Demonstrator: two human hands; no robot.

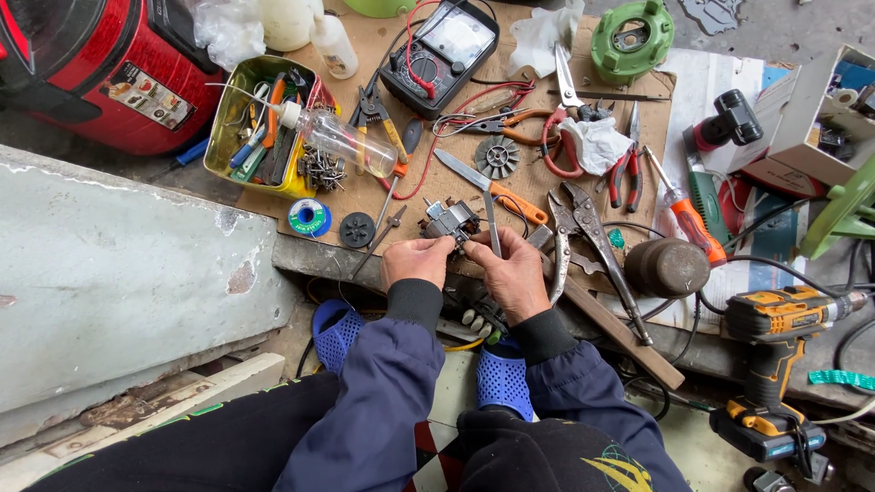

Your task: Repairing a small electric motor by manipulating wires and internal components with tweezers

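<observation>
My left hand (416, 261) pinches the small motor (450, 220); right hand (515, 273) holds a thin tool (493, 228) on it (crowded surface). A slip could gouge the windings.

A single view, from a camera on the person's head, looks steeply down and slightly forward. The sleeves rise from the bottom centre of the frame, and the left hand (416, 261) and right hand (512, 270) meet at mid-frame, close to the lens. The cardboard (383, 196) fills the upper centre, a grey slab (118, 273) the left, a drill (775, 364) the lower right.
</observation>
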